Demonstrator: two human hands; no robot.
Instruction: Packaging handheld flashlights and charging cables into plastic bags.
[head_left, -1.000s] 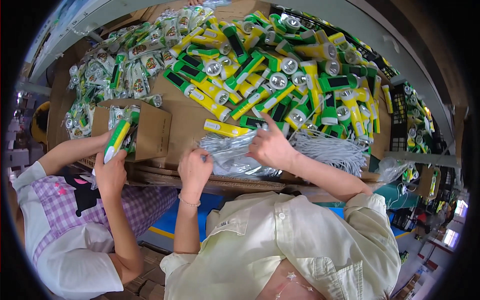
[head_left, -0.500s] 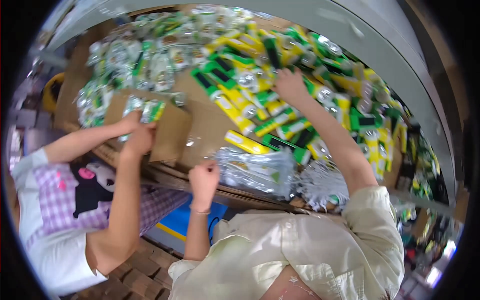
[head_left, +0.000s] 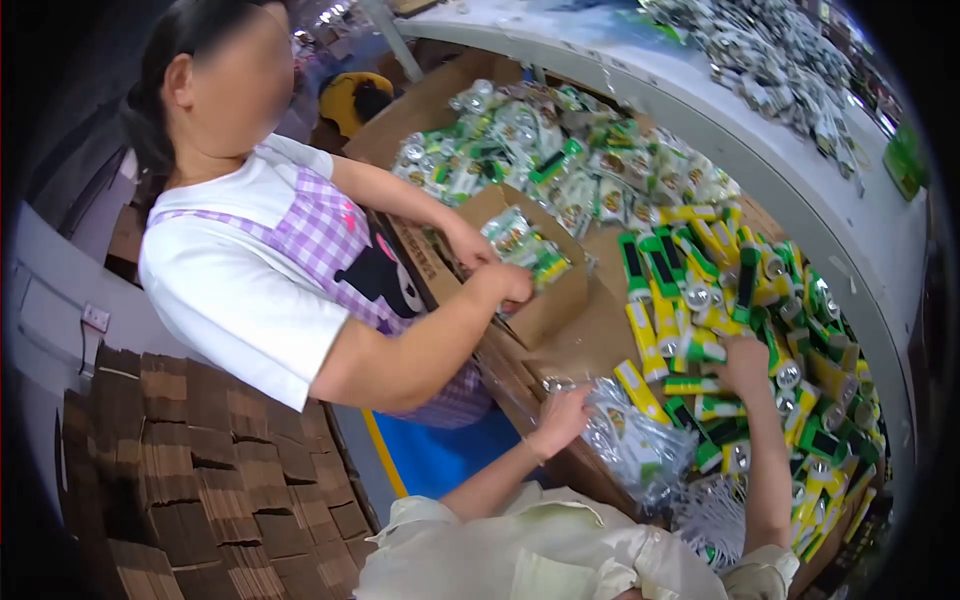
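My right hand reaches into a heap of yellow-and-green flashlights with clear round heads, some with dark panels. Its fingers close around a green-and-yellow flashlight; the fingertips are partly hidden. My left hand is at the near edge of the carton, its fingers pinched at the rim of a clear plastic bag on a flat pile of such bags. Below that pile, close to my body, lies a bundle of white cords.
On my left a co-worker in a purple checked apron has both hands at a small cardboard box of bagged pieces. More bagged pieces lie behind it. A grey shelf overhangs the far side. Flattened cartons stand stacked at lower left.
The view has swung left, bringing the co-worker and stacked cartons into sight. My right hand has drawn back slightly toward me within the heap. My left hand stays by the plastic bags.
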